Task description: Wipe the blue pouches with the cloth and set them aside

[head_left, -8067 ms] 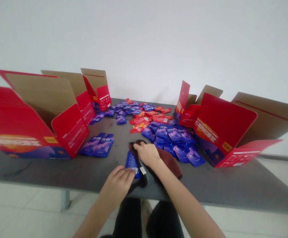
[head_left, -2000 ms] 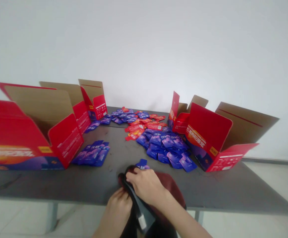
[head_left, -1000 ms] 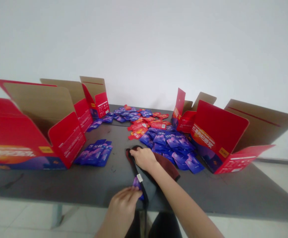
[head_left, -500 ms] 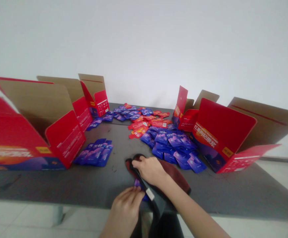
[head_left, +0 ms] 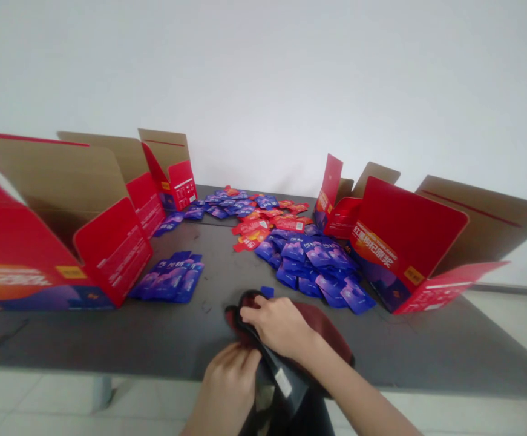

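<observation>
My right hand [head_left: 279, 324] is closed on the black edge of a dark red and black cloth item [head_left: 324, 327] at the table's front edge. Just left of it, my left hand [head_left: 233, 375] has its fingers bent together against the same item; what they grip is hidden. A small blue packet [head_left: 267, 292] shows beyond the cloth item. Several blue-purple packets lie in an overlapping group [head_left: 170, 278] to the left, and a bigger heap of blue packets [head_left: 317, 260] lies to the right, behind my right hand.
Open red boxes stand at the left [head_left: 109, 248] and right [head_left: 408, 242] of the dark table [head_left: 154, 339]. Red packets [head_left: 252, 233] and more blue packets [head_left: 231, 204] lie towards the back, near the white wall.
The cloth item and my right hand have shifted slightly towards me. A blue packet that showed by my left fingers is out of sight, and a blue packet now shows beyond the cloth item.
</observation>
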The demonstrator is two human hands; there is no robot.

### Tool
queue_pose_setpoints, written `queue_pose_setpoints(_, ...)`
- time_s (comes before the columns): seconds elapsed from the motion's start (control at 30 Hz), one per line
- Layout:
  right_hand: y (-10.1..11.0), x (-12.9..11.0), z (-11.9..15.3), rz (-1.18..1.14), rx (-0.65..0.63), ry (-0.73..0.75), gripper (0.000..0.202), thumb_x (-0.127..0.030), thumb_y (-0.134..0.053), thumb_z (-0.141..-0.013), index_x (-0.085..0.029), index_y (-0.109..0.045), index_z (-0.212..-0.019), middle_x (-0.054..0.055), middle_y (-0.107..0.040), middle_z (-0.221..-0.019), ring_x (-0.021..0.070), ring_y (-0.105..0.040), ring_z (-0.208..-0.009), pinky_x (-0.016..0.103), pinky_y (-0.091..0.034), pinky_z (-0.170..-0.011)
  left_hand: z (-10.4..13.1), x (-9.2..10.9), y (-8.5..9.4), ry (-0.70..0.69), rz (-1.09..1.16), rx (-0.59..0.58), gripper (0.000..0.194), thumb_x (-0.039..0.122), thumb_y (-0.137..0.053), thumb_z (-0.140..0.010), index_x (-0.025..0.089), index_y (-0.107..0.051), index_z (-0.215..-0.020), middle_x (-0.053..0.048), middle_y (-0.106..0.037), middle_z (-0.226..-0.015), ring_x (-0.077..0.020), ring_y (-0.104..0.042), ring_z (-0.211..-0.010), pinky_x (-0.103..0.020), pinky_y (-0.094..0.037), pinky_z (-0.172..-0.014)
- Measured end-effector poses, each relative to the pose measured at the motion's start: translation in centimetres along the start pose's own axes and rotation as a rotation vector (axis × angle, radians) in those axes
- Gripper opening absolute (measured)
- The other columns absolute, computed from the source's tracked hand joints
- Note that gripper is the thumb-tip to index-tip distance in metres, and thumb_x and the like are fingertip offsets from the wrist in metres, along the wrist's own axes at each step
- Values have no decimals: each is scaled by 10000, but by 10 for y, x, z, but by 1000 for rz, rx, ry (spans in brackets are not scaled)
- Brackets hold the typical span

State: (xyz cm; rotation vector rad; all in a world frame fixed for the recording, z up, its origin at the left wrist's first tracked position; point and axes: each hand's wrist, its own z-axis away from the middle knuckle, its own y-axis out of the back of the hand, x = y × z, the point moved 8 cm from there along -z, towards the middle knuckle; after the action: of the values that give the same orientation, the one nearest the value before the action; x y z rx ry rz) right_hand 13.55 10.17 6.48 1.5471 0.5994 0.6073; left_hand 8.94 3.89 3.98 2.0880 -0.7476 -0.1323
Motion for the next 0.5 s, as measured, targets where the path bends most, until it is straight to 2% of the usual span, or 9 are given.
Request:
queue_pose_setpoints(0.13, -18, 24, -33, 38, 5, -89, 270, -276, -295, -900, -305, -533, -1022, 25, -593, -920, 156, -586, -692, 246, -364, -572, 0, 4, 3, -69, 3, 43, 353, -15, -351, -716, 172, -599, -883, -50, -684, -804, -185, -642, -721, -319, -537, -686)
queue_pose_setpoints(0.27, -7, 41, -53, 54, 12, -148, 311, -303, -244, -917, -278, -525, -1048, 53, -599, -942, 180, -596, -750, 266, -382, -607, -1, 1, 0, -36, 1, 17, 332, -2, -370, -733, 179, -604, -883, -46, -691, -795, -183, -646, -690, -316, -539, -660)
queue_pose_setpoints(0.4, 16, 26, -25, 27, 74, -110, 318, -308, -223, -924, -298, -508, -1065, 30, -569, -1006, 148, -578, -744, 246, -366, -602, -1, -1, -2, 3, 8, -5, 322, -8, -375, -716, 179, -603, -845, -43, -679, -736, -188, -639, -648, -324, -541, -602)
queue_pose_setpoints(0.5, 11, 10, 0, -2, 20, -40, 259, -247, -319, -891, -302, -535, -1022, 14, -569, -930, 130, -564, -700, 230, -340, -574, 0, 1, -1, -5, -1, 9, 319, -26, -365, -689, 161, -600, -796, -45, -661, -684, -189, -633, -634, -333, -543, -611)
